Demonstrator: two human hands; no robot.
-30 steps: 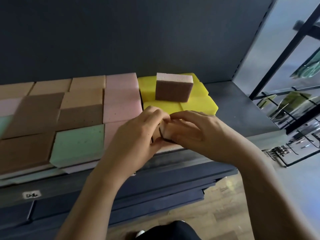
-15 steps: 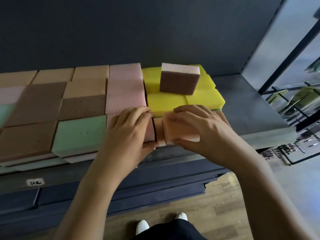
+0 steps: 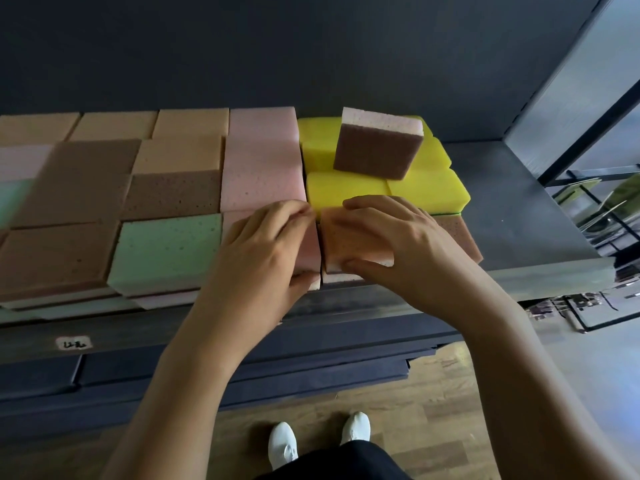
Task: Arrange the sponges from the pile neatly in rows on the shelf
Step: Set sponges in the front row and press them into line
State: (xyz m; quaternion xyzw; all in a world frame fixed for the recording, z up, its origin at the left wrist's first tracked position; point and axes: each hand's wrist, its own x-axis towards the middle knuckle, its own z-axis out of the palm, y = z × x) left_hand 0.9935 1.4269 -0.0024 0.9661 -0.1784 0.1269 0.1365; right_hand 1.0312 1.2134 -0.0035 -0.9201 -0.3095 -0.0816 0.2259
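Observation:
Rows of flat sponges in orange, brown, pink and green cover the left and middle of the grey shelf (image 3: pixel 526 216). My right hand (image 3: pixel 391 244) grips an orange sponge (image 3: pixel 349 244) at the shelf's front edge, fingers over its far side and thumb on its near side. Beside it, my left hand (image 3: pixel 263 251) holds a pink sponge (image 3: pixel 308 251), fingers across its top and thumb at its front. Behind them lie several yellow sponges (image 3: pixel 346 188). A brown-faced sponge with a pink back (image 3: pixel 377 147) stands tilted on the yellow ones. A brown sponge (image 3: pixel 460 233) peeks out right of my right hand.
The shelf's right part is bare grey board up to a grey side panel (image 3: pixel 571 81). A dark back wall (image 3: pixel 311 46) closes the shelf behind. Dark lower shelves (image 3: pixel 207 375) jut out below, with a small white label (image 3: pixel 73 342). Wooden floor and my white shoes (image 3: pixel 318 441) are beneath.
Both hands lowered the orange sponge from a pinch above the edge down flat onto the shelf front. My left hand shifted onto the pink sponge beside it.

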